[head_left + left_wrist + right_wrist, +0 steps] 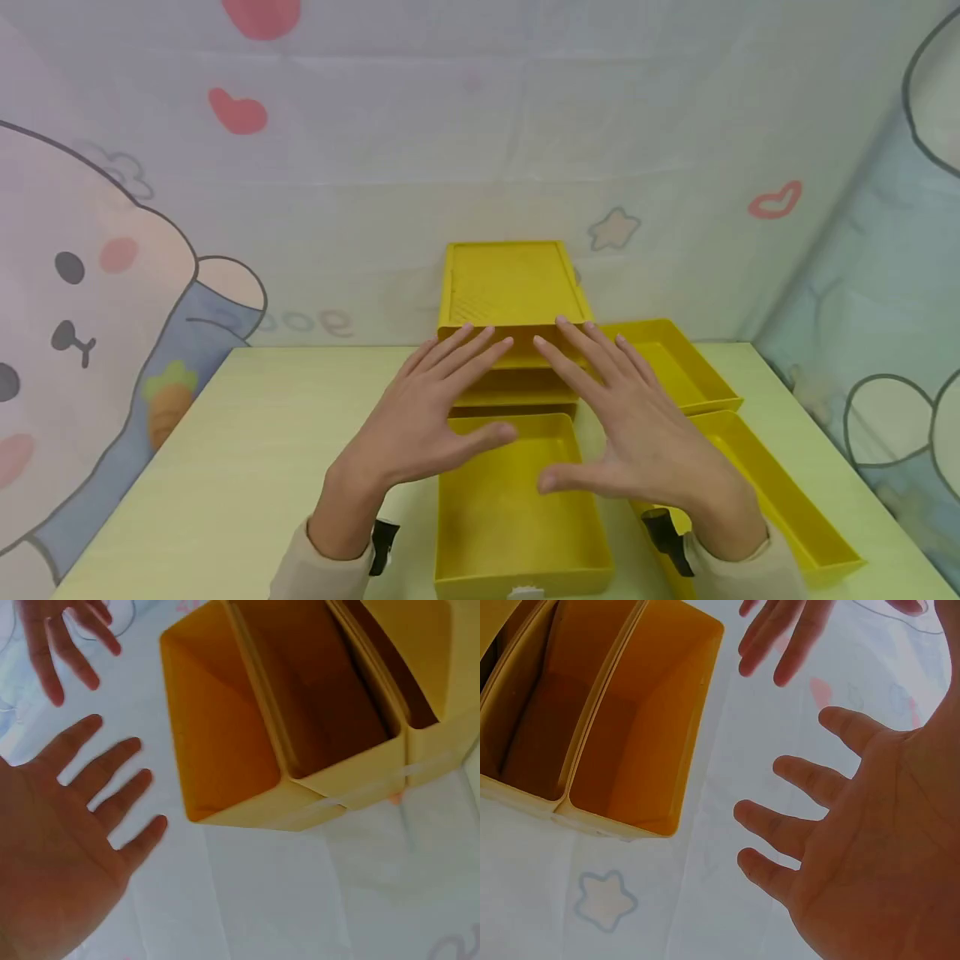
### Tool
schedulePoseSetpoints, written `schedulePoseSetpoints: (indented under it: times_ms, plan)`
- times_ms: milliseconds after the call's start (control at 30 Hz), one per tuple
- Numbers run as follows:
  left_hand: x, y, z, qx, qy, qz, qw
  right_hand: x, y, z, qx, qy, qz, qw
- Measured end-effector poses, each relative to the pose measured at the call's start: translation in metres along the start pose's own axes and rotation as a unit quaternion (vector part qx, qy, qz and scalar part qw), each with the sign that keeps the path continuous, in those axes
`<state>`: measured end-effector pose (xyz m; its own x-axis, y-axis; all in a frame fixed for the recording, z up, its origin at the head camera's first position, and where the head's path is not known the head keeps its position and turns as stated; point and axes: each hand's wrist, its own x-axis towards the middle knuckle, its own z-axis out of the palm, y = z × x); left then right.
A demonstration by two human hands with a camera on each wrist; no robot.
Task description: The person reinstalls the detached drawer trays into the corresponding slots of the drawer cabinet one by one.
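Both hands hover with fingers spread and nothing in them. In the head view my left hand [427, 417] overlaps the left side of a yellow stacked drawer cabinet [510, 283]. My right hand [633, 425] mirrors it on the right, thumbs pointing toward each other. Below and between them a shallow yellow drawer [517, 500] sticks out toward me at the bottom of the stack. The wrist views show the cabinet's open-fronted upper compartments [225, 727], with the fingertips of each hand apart from them.
To the right on the pale table [300, 433] lie two more yellow trays, one farther back [667, 358] and one nearer [780, 492], partly behind my right forearm. A printed cloth [450, 150] with cartoon figures hangs behind the table and along its sides.
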<state>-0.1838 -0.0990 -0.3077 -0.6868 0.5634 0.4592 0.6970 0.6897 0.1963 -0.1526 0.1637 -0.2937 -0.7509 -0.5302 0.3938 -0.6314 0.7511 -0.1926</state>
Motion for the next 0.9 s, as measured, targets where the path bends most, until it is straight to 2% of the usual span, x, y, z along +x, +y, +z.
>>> schedulePoseSetpoints:
  times_ms: [167,433,633,733,900]
  plan:
    - [0.004,-0.01,0.005,-0.018,0.031,0.041,0.9985,-0.003,0.0,0.003,0.006,-0.001,0.004,1.0]
    - [0.012,-0.02,0.007,-0.024,0.066,0.061,0.9956,0.0,-0.003,0.001,0.004,-0.001,-0.004,1.0]
    - [0.02,-0.031,0.011,-0.036,0.103,0.069,0.9916,-0.001,-0.004,0.0,0.012,-0.012,0.015,1.0]
    - [0.025,-0.038,0.017,-0.055,0.124,0.079,0.9877,-0.002,-0.003,0.001,0.021,-0.005,0.011,1.0]
    - [0.036,-0.051,0.027,-0.084,0.166,0.112,0.976,-0.002,-0.001,0.003,0.028,0.011,0.0,1.0]
